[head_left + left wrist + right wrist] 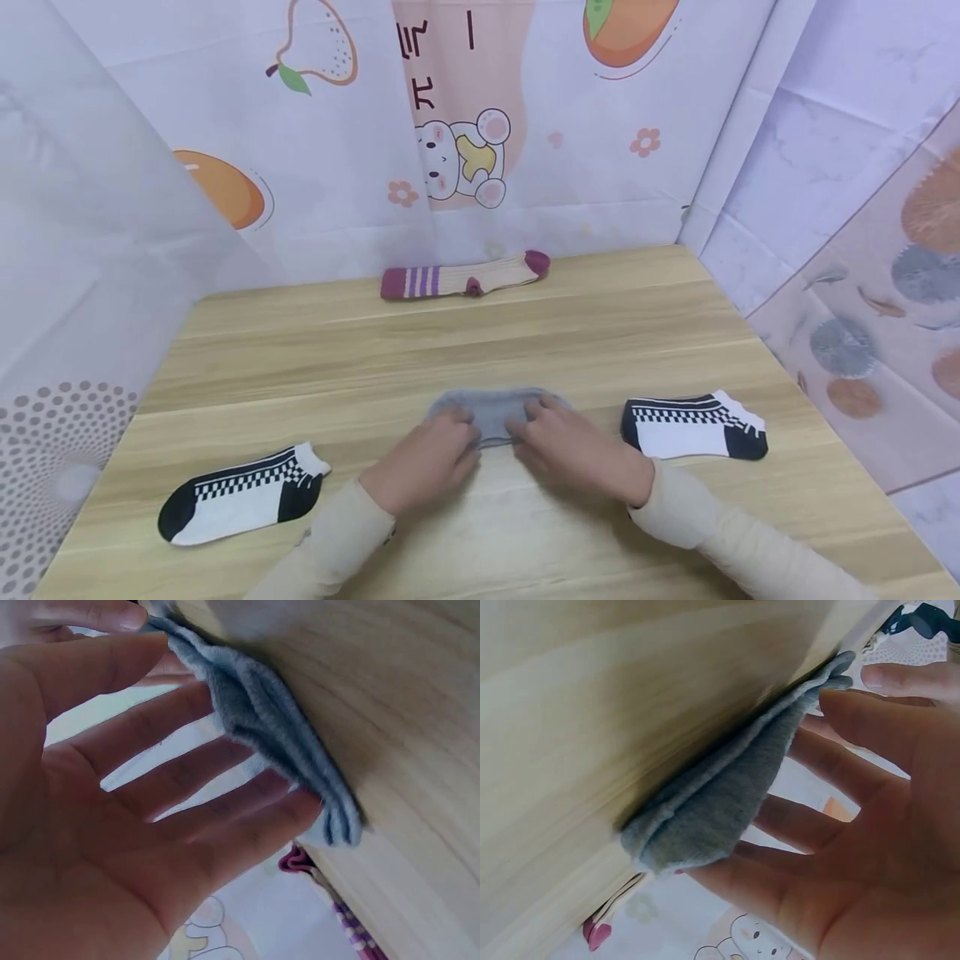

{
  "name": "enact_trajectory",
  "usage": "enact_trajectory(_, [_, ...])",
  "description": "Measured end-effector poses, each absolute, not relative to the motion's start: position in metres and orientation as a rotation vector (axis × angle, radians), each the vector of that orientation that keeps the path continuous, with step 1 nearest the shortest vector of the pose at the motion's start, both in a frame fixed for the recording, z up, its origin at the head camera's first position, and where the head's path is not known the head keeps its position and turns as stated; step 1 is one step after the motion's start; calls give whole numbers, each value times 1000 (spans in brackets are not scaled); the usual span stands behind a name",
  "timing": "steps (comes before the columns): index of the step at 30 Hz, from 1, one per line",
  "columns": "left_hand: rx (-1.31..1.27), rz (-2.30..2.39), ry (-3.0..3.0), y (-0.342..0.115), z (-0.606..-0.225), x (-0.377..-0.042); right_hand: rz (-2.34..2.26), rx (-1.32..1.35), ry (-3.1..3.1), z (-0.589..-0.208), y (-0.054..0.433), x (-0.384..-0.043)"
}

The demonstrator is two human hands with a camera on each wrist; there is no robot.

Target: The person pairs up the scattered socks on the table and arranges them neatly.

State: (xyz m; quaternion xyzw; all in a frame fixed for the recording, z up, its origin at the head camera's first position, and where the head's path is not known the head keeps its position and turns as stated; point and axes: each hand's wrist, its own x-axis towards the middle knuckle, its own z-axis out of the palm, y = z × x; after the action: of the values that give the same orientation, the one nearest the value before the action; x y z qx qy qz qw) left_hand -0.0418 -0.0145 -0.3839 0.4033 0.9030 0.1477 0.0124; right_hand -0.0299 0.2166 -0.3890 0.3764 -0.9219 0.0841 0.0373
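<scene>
A grey sock [495,414] lies folded on the wooden table in front of the person, in the middle of the head view. My left hand [438,458] rests on its left part; in the left wrist view the fairly straight fingers [161,776] touch the layered grey cloth [262,720]. On the right part rests my right hand [566,442]. The right wrist view shows its extended fingers [832,761] against the grey sock [712,802], spread apart. Neither thumb visibly pinches the cloth. The fingertips are partly hidden behind the sock.
Left of the hands lies a black-and-white checkered ankle sock [243,493], and a matching sock [693,427] lies to the right. A cream, maroon and purple striped sock [465,277] lies along the back edge. Printed curtains [330,183] hang behind the wooden table [300,358].
</scene>
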Motion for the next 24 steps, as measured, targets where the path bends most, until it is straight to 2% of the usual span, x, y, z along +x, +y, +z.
enact_trajectory(11, [1166, 559, 2809, -6, -386, -82, 399, 1157, -2898, -390, 216, -75])
enact_trajectory(19, [968, 606, 2781, -1, -382, -114, 579, 1144, -2919, -389, 215, -114])
enact_trajectory(24, [952, 567, 2812, 2, -385, -137, 616, 1071, -2973, -391, 216, -136])
